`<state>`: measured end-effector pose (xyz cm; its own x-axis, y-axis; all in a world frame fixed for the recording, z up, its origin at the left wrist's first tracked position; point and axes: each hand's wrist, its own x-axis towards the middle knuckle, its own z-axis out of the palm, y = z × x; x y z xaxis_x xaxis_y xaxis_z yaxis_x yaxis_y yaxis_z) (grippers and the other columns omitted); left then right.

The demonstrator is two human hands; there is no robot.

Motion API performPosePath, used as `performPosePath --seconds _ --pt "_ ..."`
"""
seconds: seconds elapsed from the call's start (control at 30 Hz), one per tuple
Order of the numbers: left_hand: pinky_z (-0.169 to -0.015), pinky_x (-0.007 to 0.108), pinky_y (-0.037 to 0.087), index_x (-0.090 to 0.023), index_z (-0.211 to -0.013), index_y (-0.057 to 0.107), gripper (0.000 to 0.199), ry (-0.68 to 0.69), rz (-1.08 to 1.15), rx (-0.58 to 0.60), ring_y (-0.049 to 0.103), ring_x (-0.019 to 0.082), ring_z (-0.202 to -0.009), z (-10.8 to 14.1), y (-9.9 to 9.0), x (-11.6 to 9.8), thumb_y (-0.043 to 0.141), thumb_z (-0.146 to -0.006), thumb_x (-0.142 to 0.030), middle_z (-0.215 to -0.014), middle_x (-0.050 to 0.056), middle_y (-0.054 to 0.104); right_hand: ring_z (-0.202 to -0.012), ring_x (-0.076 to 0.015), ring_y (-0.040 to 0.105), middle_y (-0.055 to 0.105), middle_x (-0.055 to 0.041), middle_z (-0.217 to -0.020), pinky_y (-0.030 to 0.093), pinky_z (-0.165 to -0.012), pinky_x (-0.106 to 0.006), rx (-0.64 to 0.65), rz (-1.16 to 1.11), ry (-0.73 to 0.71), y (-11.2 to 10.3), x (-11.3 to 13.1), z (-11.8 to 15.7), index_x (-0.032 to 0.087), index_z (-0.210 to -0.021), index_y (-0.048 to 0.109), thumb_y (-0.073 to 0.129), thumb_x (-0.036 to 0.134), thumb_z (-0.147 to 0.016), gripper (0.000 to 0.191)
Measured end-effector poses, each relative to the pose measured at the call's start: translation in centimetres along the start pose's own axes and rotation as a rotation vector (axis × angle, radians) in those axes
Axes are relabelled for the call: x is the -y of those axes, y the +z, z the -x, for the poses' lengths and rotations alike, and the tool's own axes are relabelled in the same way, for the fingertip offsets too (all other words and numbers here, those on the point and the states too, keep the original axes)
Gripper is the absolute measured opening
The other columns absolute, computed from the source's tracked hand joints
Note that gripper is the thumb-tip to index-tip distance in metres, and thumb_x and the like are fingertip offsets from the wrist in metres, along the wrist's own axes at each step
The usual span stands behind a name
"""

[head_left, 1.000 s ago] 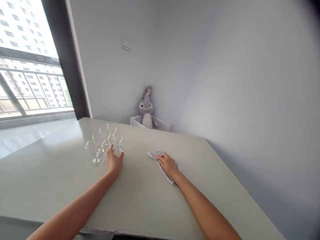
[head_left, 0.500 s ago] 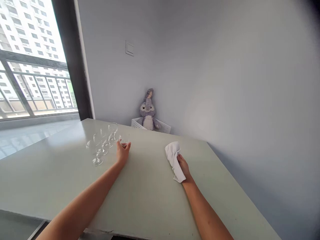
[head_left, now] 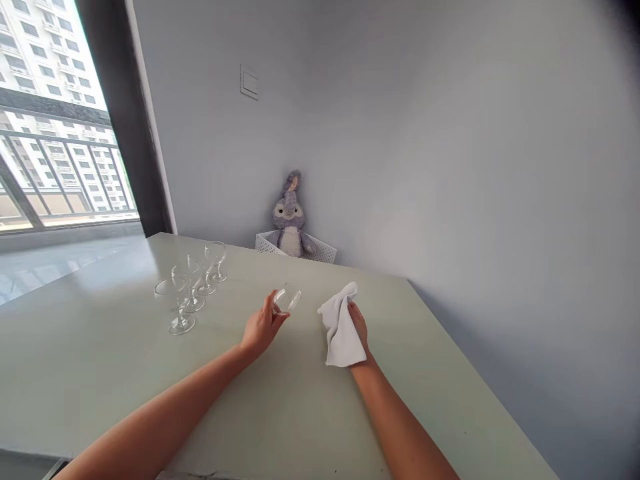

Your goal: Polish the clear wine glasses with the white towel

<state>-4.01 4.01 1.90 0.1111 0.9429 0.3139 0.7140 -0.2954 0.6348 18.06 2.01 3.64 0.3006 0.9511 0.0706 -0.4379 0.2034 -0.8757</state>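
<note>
My left hand [head_left: 260, 327] is shut around a clear stemmed glass [head_left: 287, 299], which is tilted on its side just above the tabletop. The foot and stem of this glass are hidden in my fingers. My right hand [head_left: 358, 323] grips a crumpled white cloth [head_left: 341, 331] that hangs down in front of it. Three more stemmed glasses [head_left: 189, 283] stand upright in a tight group to the left of my left hand, out of reach of my fingers.
The pale green table [head_left: 100, 347] runs to a back corner, with a grey wall on the right. A white perforated basket [head_left: 267, 244] holding a plush rabbit [head_left: 289, 223] stands behind it. A window [head_left: 55, 133] lies to the left.
My left hand has lifted the glass off the table and tipped it over. My right hand has gathered the cloth up and moved slightly left. The view has shifted slightly.
</note>
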Motion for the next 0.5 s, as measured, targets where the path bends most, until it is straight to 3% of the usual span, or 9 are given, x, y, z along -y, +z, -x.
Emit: performPosePath --seconds 0.1,0.2,0.27,0.37,0.5 --pt "-0.060 0.025 0.038 -0.023 -0.132 0.023 0.049 0.073 -0.140 0.067 0.060 0.016 -0.074 0.3 0.2 -0.7 0.037 -0.087 -0.034 -0.094 0.002 0.063 -0.053 -0.0107 0.048 0.055 0.0029 -0.064 0.040 -0.051 -0.024 0.019 0.185 -0.044 2.3 0.3 2.0 0.020 -0.083 0.060 0.060 0.038 -0.073 0.021" --pt "-0.064 0.026 0.039 -0.020 -0.134 0.022 0.050 0.126 -0.276 0.136 0.061 0.018 -0.079 0.7 0.3 -1.1 0.036 -0.087 -0.029 -0.092 0.005 0.065 -0.066 -0.0132 0.053 0.059 0.0001 -0.076 0.043 -0.060 -0.024 0.269 0.395 -0.095 4.4 0.0 4.2 0.021 -0.098 0.061 0.057 0.040 -0.076 0.029" --pt "-0.067 0.027 0.040 -0.018 -0.135 0.020 0.053 0.171 -0.340 0.148 0.060 0.019 -0.080 0.9 0.5 -1.1 0.037 -0.085 -0.023 -0.092 0.006 0.065 -0.064 -0.0137 0.054 0.059 -0.0002 -0.075 0.045 -0.057 -0.025 0.381 0.508 -0.075 5.0 -0.3 4.9 0.021 -0.103 0.059 0.056 0.041 -0.077 0.034" --pt "-0.069 0.029 0.040 -0.015 -0.136 0.019 0.056 0.350 -0.414 0.140 0.059 0.019 -0.081 1.0 0.6 -1.0 0.037 -0.083 -0.014 -0.094 0.007 0.064 -0.051 -0.0134 0.052 0.054 0.0010 -0.061 0.045 -0.045 -0.026 0.468 0.550 0.099 4.4 -0.5 4.8 0.018 -0.092 0.060 0.057 0.046 -0.075 0.033" --pt "-0.068 0.032 0.039 -0.016 -0.135 0.025 0.055 0.614 -0.500 0.105 0.057 0.018 -0.073 1.0 0.3 -1.2 0.039 -0.082 -0.009 -0.079 0.004 0.062 -0.054 -0.0169 0.056 0.056 -0.0007 -0.059 0.049 -0.043 -0.030 0.549 0.440 0.326 3.0 -0.7 3.8 0.014 -0.081 0.061 0.063 0.047 -0.070 0.034"
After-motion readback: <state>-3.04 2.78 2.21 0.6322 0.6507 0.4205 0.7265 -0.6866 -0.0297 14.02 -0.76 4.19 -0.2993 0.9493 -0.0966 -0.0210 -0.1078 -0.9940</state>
